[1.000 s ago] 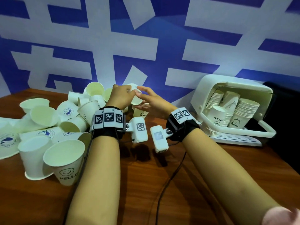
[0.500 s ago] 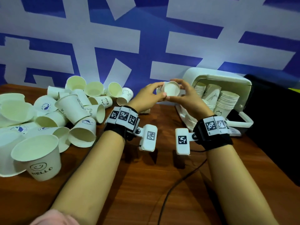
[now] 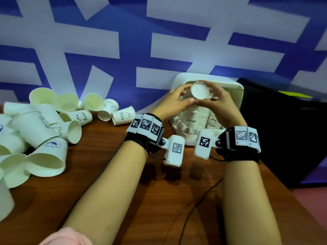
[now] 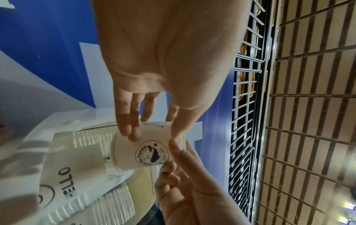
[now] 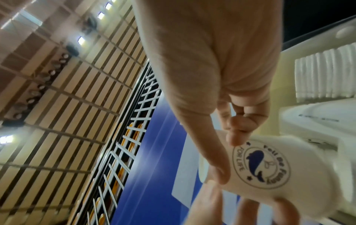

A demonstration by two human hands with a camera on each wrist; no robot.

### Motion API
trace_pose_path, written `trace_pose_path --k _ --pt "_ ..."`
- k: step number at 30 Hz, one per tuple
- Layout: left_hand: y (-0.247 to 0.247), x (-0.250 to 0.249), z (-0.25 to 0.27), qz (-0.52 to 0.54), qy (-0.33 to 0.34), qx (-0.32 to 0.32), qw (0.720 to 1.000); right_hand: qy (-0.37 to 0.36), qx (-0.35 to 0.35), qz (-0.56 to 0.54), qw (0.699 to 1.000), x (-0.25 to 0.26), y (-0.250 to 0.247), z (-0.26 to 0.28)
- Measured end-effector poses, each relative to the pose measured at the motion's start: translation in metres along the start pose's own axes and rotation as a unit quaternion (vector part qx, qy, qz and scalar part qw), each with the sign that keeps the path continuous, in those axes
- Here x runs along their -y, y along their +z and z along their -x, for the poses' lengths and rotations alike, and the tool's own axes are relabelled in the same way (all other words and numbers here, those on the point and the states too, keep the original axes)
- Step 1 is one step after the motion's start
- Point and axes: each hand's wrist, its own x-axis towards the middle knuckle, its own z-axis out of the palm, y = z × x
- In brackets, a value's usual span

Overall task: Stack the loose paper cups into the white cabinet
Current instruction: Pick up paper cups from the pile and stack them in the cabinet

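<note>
Both hands hold one white paper cup (image 3: 199,90) with a blue whale logo (image 4: 152,153) (image 5: 259,166), its base turned toward me, in front of the open mouth of the white cabinet (image 3: 231,84). My left hand (image 3: 177,101) pinches it from the left, my right hand (image 3: 218,101) from the right. Inside the cabinet stand stacks of cups, one marked HELLO (image 3: 191,121), one marked Bear (image 3: 212,123). In the left wrist view the held cup's rim sits at a HELLO stack (image 4: 67,175).
Many loose cups (image 3: 44,124) lie tumbled over the left part of the brown wooden table (image 3: 106,138). A black object (image 3: 283,129) stands right of the cabinet. A cable (image 3: 194,209) runs over the table between my forearms. A blue and white wall stands behind.
Both hands have carried the cup from the loose pile rightward to the cabinet's mouth, and the head view has swung right with them.
</note>
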Motion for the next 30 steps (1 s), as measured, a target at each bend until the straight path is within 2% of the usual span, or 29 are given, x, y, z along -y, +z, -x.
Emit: trace_pose_path --k 5,12,24,30 --pt "0.013 0.002 -0.005 0.001 0.007 -0.004 1.000 0.019 -0.005 -0.054 0.998 -0.003 -0.012 -0.003" --pt "0.003 0.001 -0.011 -0.020 0.015 0.053 0.998 0.030 -0.030 -0.064 0.997 -0.009 -0.006 -0.005" --pt "0.015 0.012 -0.012 -0.004 0.013 0.047 0.999 0.043 -0.105 -0.057 0.992 -0.024 0.011 -0.014" --pt "0.013 0.012 -0.012 -0.026 0.023 0.056 0.998 0.038 -0.106 -0.048 0.992 -0.032 0.013 -0.016"
